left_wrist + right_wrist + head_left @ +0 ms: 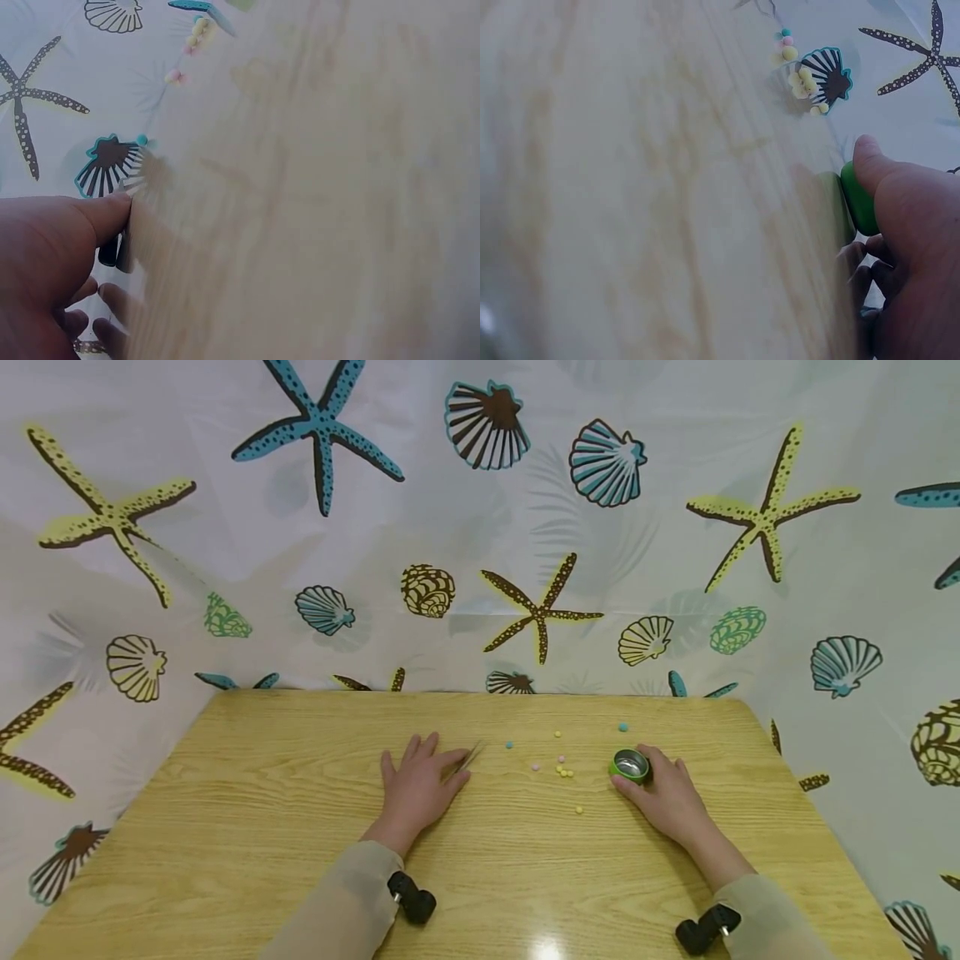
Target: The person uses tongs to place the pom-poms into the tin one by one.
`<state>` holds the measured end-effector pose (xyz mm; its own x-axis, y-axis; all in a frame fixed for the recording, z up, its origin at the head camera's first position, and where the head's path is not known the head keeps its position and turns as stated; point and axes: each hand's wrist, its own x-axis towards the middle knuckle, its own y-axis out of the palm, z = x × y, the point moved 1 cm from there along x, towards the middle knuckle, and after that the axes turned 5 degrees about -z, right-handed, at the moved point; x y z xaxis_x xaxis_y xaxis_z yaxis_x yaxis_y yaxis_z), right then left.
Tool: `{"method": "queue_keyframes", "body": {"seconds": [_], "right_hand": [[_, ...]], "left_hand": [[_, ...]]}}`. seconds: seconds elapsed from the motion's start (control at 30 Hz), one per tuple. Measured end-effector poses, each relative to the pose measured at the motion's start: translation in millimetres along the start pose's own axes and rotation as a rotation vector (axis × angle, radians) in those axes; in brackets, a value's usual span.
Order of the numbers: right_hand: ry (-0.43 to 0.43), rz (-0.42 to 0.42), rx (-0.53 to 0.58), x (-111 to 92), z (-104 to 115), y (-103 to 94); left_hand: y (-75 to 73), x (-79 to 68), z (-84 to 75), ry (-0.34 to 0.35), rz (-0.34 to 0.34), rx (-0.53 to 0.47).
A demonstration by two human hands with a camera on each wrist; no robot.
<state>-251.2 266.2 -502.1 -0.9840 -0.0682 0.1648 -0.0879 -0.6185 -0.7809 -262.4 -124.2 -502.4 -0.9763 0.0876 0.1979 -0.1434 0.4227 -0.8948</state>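
Observation:
My left hand (pixel 420 789) is low over the table, pinching a pair of tweezers (pixel 471 755) between thumb and index finger while the other fingers spread out. The tips point away to the right, toward a blue bead (pixel 509 745). In the left wrist view the dark end of the tweezers (pixel 109 251) shows below the thumb. On the right, my right hand (pixel 670 797) grips a small green cup (pixel 617 774) with a shiny metal inside, thumb on the near side and fingers around the far side. The right wrist view shows its green wall (pixel 859 199) beside the thumb.
Between the hands lie several small beads, among them a cluster of yellow beads (pixel 564 772), a pink bead (pixel 536 767) and a lone yellow bead (pixel 579 810). Another blue bead (pixel 623 727) sits behind the cup. A patterned cloth (pixel 450 652) hangs behind the wooden table (pixel 262 827).

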Motion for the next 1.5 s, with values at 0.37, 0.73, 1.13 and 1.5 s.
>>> {"method": "queue_keyframes", "body": {"seconds": [0.37,0.73,1.13,1.5], "right_hand": [[-0.004,-0.004,0.01,-0.6,-0.4,0.3],[0.007,-0.013,0.025,-6.0,0.4,-1.4],[0.018,-0.031,0.069,-8.3,1.6,-2.1],[-0.011,-0.06,0.102,-9.3,1.1,-2.2]], "left_hand": [[2.3,1.5,-1.5,0.021,-0.069,-0.099],[5.8,2.9,-3.7,-0.014,-0.113,-0.164],[4.2,3.3,-3.2,0.032,-0.226,-0.255],[4.2,3.8,-3.4,0.037,-0.206,-0.393]]}}
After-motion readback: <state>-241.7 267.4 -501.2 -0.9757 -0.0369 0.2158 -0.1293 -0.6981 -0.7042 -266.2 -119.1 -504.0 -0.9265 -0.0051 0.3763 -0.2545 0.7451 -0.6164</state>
